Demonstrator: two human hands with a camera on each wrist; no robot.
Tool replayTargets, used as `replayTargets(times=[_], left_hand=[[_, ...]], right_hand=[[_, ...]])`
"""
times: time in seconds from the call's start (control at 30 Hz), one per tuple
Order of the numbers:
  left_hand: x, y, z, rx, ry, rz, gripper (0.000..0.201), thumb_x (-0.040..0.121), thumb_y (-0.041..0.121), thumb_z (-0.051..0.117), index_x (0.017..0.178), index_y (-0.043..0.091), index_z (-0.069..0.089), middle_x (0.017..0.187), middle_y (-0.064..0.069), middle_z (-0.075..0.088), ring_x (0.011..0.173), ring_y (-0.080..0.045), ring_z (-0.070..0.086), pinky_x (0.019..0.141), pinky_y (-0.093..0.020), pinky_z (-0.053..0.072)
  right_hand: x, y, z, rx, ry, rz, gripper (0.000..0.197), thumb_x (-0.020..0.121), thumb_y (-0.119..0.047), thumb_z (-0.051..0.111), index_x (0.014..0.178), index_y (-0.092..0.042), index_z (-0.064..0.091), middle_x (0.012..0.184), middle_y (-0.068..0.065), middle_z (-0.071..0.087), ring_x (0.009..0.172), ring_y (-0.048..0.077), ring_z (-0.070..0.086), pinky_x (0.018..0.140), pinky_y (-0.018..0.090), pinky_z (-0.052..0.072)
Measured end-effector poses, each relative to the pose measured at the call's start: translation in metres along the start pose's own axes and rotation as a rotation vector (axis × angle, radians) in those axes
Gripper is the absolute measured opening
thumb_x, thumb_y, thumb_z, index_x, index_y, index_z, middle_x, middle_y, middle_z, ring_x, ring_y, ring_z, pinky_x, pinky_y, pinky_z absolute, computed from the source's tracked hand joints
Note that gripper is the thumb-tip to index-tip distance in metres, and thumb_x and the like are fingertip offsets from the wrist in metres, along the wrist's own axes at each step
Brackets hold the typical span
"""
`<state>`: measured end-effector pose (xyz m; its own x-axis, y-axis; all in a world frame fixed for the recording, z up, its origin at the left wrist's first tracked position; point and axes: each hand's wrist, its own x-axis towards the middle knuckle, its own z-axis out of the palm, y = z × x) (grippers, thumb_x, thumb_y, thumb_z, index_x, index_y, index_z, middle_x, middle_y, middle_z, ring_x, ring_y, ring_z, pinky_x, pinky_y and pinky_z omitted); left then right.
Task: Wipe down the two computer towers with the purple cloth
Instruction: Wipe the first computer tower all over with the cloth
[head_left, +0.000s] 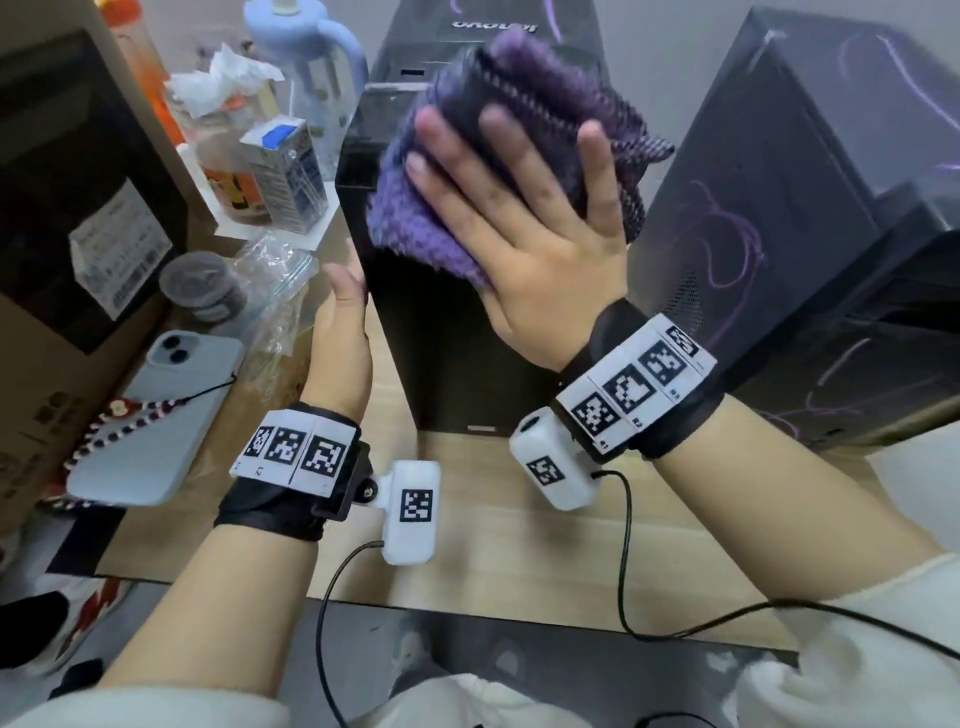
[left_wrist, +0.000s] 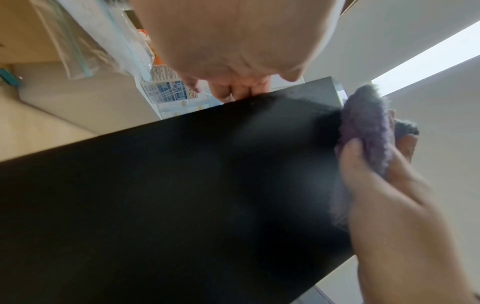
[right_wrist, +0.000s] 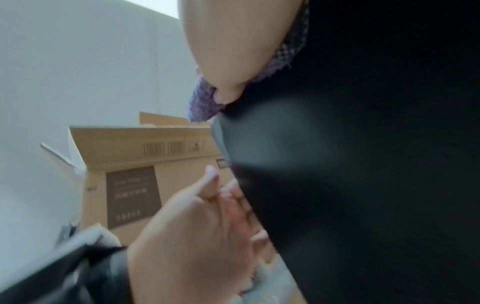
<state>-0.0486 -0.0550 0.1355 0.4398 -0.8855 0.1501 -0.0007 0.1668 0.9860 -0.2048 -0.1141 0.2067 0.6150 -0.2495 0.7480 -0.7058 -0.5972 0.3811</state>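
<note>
Covering the upper front face of the black tower (head_left: 457, 358) on the wooden desk (head_left: 519, 545), the purple cloth (head_left: 415, 208) sits under the right hand (head_left: 524, 228), fingers spread flat; the left hand (head_left: 340, 338) braces the tower's left side, fingers straight; second tower (head_left: 779, 208) stands right

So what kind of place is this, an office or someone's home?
Probably an office or workroom desk, though I can't be sure. Two black computer towers stand on a wooden desk, with a cardboard shipping box beside them, plus a phone and drink clutter.
</note>
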Motion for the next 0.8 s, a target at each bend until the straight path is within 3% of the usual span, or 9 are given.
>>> replayTargets(times=[0.1,0.2,0.27,0.3,0.37,0.47,0.53,0.67,0.8], left_hand=[[-0.003,0.004,0.003,-0.024,0.055,-0.014,0.066,0.096,0.053,0.011,0.129,0.017,0.056,0.135,-0.001,0.057,0.133,-0.014,0.045,0.117,-0.038,0.029],[-0.009,0.008,0.008,-0.029,0.164,-0.132,0.064,0.101,0.045,0.017,0.136,-0.002,0.042,0.143,-0.017,0.047,0.135,-0.026,0.041,0.102,-0.027,0.037],[-0.006,0.006,0.004,-0.122,0.071,-0.107,0.069,0.097,0.054,0.02,0.128,0.001,0.051,0.128,-0.009,0.062,0.123,-0.019,0.055,0.094,-0.024,0.048],[-0.003,0.003,0.0,-0.134,0.019,-0.087,0.077,0.089,0.065,0.027,0.13,0.005,0.051,0.129,-0.007,0.062,0.125,-0.017,0.054,0.101,-0.026,0.045],[-0.001,-0.004,-0.004,-0.052,-0.054,-0.041,0.091,0.082,0.073,0.039,0.145,0.008,0.032,0.149,-0.01,0.041,0.14,-0.019,0.037,0.117,-0.037,0.03],[-0.008,-0.015,0.004,0.044,-0.096,-0.011,0.078,0.089,0.044,0.05,0.148,0.002,0.02,0.152,-0.012,0.035,0.141,-0.019,0.034,0.119,-0.041,0.026],[-0.009,-0.023,0.007,0.047,-0.087,0.023,0.081,0.088,0.037,0.054,0.148,0.0,0.015,0.153,-0.014,0.031,0.143,-0.022,0.031,0.119,-0.045,0.025],[0.002,-0.036,-0.001,0.113,-0.08,0.03,0.097,0.085,0.05,0.061,0.149,0.002,0.006,0.157,-0.019,0.017,0.147,-0.031,0.016,0.119,-0.055,0.016],[0.007,-0.039,-0.002,0.128,-0.108,0.055,0.1,0.083,0.055,0.06,0.149,0.001,0.007,0.157,-0.02,0.017,0.147,-0.032,0.016,0.119,-0.055,0.016]], right_hand=[[0.002,-0.013,0.004,0.02,-0.016,0.03,0.047,0.091,-0.022,0.052,0.138,-0.025,0.043,0.141,-0.013,0.048,0.133,0.013,0.033,0.114,0.036,-0.016],[-0.02,-0.033,0.025,0.017,-0.128,-0.111,0.046,0.089,-0.014,0.05,0.134,-0.025,0.049,0.138,-0.015,0.051,0.132,0.007,0.042,0.115,0.035,-0.016],[-0.043,-0.047,0.04,0.088,-0.255,-0.203,0.045,0.09,-0.01,0.042,0.133,-0.021,0.051,0.138,-0.013,0.051,0.129,0.005,0.047,0.116,0.031,-0.012],[-0.057,-0.053,0.048,0.128,-0.334,-0.243,0.045,0.09,-0.009,0.039,0.133,-0.02,0.05,0.138,-0.011,0.051,0.128,0.004,0.047,0.116,0.029,-0.008],[-0.086,-0.066,0.062,0.159,-0.499,-0.353,0.047,0.088,-0.011,0.039,0.134,-0.016,0.048,0.139,-0.008,0.051,0.129,0.004,0.046,0.115,0.027,-0.002],[-0.13,-0.079,0.085,0.152,-0.808,-0.557,0.049,0.086,-0.017,0.034,0.133,-0.014,0.049,0.138,-0.006,0.052,0.13,0.005,0.046,0.116,0.027,-0.005],[-0.143,-0.079,0.092,0.133,-0.925,-0.665,0.051,0.087,-0.018,0.028,0.133,-0.015,0.05,0.141,-0.007,0.048,0.132,0.002,0.042,0.118,0.03,-0.006],[-0.171,-0.06,0.093,0.202,-1.147,-0.75,0.053,0.099,-0.017,0.02,0.148,-0.009,0.001,0.159,-0.001,-0.001,0.146,0.009,-0.003,0.108,0.029,-0.021],[-0.183,-0.033,0.078,0.141,-1.201,-0.705,0.054,0.1,-0.018,0.021,0.147,-0.013,-0.004,0.158,-0.005,-0.005,0.145,0.007,-0.006,0.103,0.029,-0.025]])
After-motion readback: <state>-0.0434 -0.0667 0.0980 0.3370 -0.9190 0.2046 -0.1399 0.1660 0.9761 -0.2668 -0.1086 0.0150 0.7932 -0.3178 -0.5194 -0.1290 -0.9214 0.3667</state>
